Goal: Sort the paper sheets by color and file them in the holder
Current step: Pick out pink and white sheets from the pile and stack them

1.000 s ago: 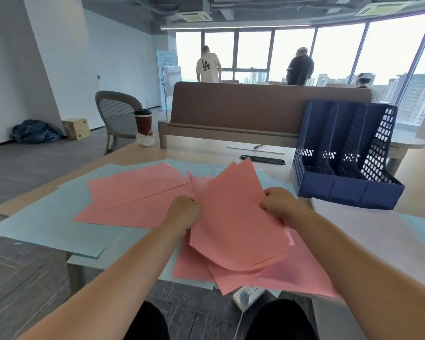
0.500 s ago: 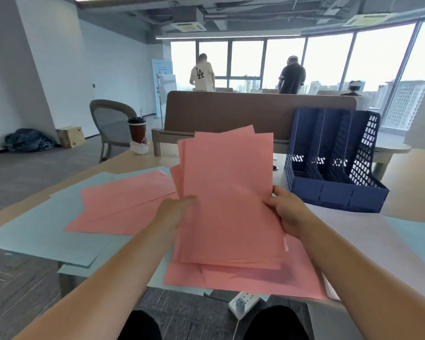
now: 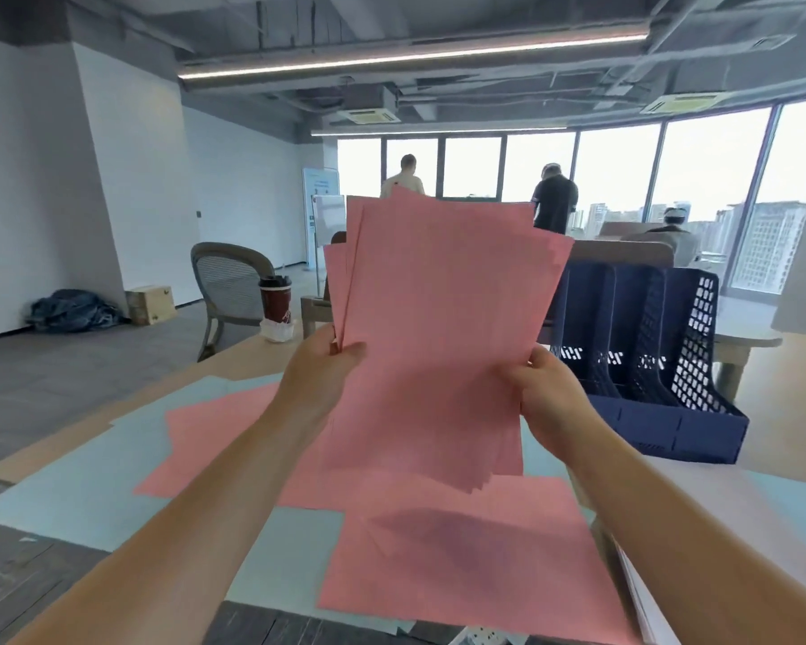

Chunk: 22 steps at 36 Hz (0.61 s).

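Pink sheets (image 3: 438, 342) now higher, between left hand (image 3: 324, 372) and right hand (image 3: 547, 395)

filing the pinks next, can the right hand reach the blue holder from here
Probably yes. The blue holder stands beside the right hand, with nothing between them and no sheets showing in its slots. The left hand also grips the pink stack and would have to follow or release.

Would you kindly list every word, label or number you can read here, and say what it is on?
No text here is legible.
standing banner: print too blurred to read.
red cup: mark too small to read.
pink sheets: blank on the side shown.
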Each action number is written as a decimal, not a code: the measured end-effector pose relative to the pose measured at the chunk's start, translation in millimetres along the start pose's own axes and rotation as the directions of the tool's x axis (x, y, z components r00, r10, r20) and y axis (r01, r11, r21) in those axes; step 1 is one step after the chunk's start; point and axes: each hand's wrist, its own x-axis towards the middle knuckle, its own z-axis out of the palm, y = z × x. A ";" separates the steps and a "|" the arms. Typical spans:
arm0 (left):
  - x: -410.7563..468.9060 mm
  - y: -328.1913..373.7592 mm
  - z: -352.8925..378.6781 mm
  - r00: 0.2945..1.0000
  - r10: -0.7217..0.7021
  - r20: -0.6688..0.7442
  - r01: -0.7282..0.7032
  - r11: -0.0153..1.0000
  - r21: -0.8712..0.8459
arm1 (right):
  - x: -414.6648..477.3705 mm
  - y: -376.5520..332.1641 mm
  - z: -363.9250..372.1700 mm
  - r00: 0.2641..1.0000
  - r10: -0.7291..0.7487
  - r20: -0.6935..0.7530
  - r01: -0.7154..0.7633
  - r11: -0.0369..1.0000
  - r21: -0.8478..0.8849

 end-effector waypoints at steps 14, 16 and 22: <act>-15.1 -50.2 -16.0 0.968 -0.203 0.150 0.218 0.971 -0.097 | -10.8 48.1 14.7 0.987 0.127 0.098 -0.122 0.991 -0.059; -15.0 -54.6 -18.4 0.960 -0.217 0.176 0.237 0.967 -0.097 | -10.9 55.5 18.2 0.982 0.167 0.093 -0.159 0.984 -0.086; -3.4 -47.5 -11.6 0.984 -0.147 0.101 0.154 0.986 -0.064 | -0.7 46.5 28.1 0.990 0.129 0.059 -0.127 0.991 -0.032</act>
